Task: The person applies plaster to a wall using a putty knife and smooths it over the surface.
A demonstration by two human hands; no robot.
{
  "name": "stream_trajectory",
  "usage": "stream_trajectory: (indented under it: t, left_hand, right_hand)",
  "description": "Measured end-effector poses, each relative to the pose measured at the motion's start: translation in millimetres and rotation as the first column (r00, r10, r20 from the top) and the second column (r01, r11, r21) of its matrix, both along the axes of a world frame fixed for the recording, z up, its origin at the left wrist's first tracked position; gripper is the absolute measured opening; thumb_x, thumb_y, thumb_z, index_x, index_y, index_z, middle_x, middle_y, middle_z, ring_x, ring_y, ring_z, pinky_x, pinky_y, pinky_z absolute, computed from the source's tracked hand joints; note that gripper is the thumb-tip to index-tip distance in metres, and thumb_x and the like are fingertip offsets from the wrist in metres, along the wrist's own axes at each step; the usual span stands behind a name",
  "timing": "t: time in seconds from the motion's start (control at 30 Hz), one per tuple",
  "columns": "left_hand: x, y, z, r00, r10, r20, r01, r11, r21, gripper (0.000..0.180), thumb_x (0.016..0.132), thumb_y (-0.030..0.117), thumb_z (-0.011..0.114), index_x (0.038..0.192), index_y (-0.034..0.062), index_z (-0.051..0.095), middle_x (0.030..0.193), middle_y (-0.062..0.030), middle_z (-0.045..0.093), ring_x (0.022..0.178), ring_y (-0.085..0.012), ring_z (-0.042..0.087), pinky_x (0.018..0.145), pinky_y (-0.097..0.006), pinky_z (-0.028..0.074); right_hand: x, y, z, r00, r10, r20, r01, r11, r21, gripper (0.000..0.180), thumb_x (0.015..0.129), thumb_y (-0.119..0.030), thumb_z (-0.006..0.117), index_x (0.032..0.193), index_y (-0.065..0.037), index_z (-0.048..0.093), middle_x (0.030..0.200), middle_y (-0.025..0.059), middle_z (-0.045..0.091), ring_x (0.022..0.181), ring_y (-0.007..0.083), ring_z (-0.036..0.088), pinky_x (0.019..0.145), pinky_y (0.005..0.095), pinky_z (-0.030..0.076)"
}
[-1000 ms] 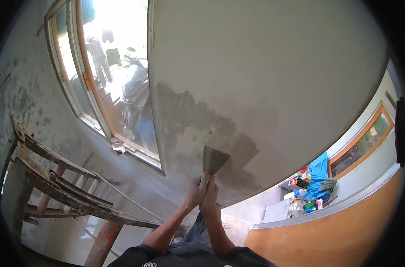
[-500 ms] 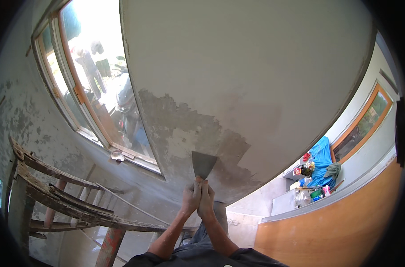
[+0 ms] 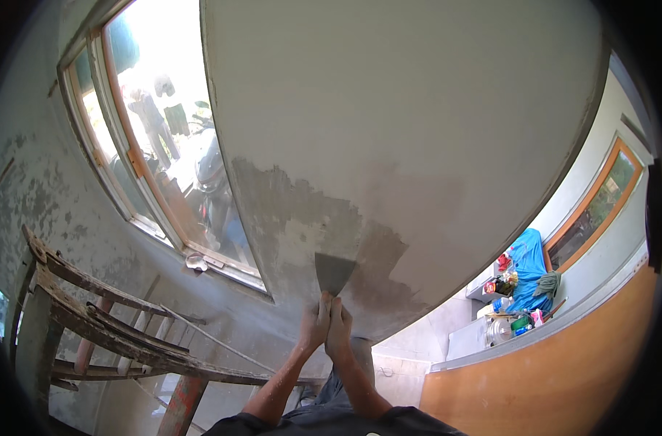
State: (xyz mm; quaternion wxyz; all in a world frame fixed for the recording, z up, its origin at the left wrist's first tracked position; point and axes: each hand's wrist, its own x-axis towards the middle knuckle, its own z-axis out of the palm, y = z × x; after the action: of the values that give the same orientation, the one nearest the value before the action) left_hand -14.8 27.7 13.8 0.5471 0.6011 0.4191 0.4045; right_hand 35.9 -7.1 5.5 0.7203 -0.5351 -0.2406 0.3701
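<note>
Grey flared scraper (image 3: pixel 334 272) gripped by left hand (image 3: pixel 313 322) and right hand (image 3: pixel 339 328), at patchy grey wall (image 3: pixel 295 195); likely smoothing, next probably needing even pressure

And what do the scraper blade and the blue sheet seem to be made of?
Scraper blade: probably metal with a dull finish, being flat, grey and straight-edged. Blue sheet: likely plastic, slightly shiny and creased, though coated cloth is possible.

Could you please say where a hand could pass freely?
Along the wall above the scraper, between window and wall's right edge. Crowded: the scraper's lower end, where left hand and right hand meet, and beside the blue sheet.
</note>
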Motion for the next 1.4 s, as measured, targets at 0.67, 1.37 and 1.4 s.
stream_trajectory:
  t: [0.67, 1.37, 1.4]
  left_hand:
    - [-8, -4, -8, 0.999, -0.031, 0.009, 0.032, 0.997, -0.063, 0.048, 0.096, 0.038, 0.039, 0.079, -0.0022, 0.059, 0.061, -0.0036, 0.054, 0.065, -0.0089, 0.049, 0.055, -0.030, 0.042]
    - [2, -10, -3, 0.991, -0.066, 0.113, 0.075, 0.994, -0.076, 0.049, 0.095, 0.039, 0.041, 0.077, -0.0041, 0.057, 0.060, -0.0038, 0.050, 0.065, -0.0072, 0.045, 0.053, -0.030, 0.040]
    - [1, -14, -3, 0.993, -0.047, 0.107, 0.057, 0.994, -0.089, 0.049, 0.095, 0.038, 0.041, 0.078, -0.0040, 0.057, 0.061, -0.0038, 0.051, 0.065, -0.0074, 0.045, 0.054, -0.030, 0.041]
  right_hand:
    - [-8, 1, -16, 0.991, 0.019, -0.132, -0.018, 1.000, 0.009, 0.039, 0.096, -0.032, 0.043, 0.091, 0.003, 0.061, 0.082, 0.0014, 0.056, 0.075, 0.0088, 0.048, 0.067, 0.0243, 0.041]
    - [-4, -10, 9, 0.984, -0.041, -0.172, 0.043, 0.999, 0.008, 0.038, 0.096, -0.033, 0.043, 0.086, 0.000, 0.059, 0.079, -0.0003, 0.054, 0.072, 0.0076, 0.047, 0.063, 0.0225, 0.040]
    - [-4, -12, 4, 0.985, -0.038, -0.166, 0.039, 0.999, 0.006, 0.038, 0.096, -0.033, 0.043, 0.087, 0.000, 0.059, 0.079, -0.0003, 0.054, 0.072, 0.0076, 0.047, 0.063, 0.0225, 0.040]
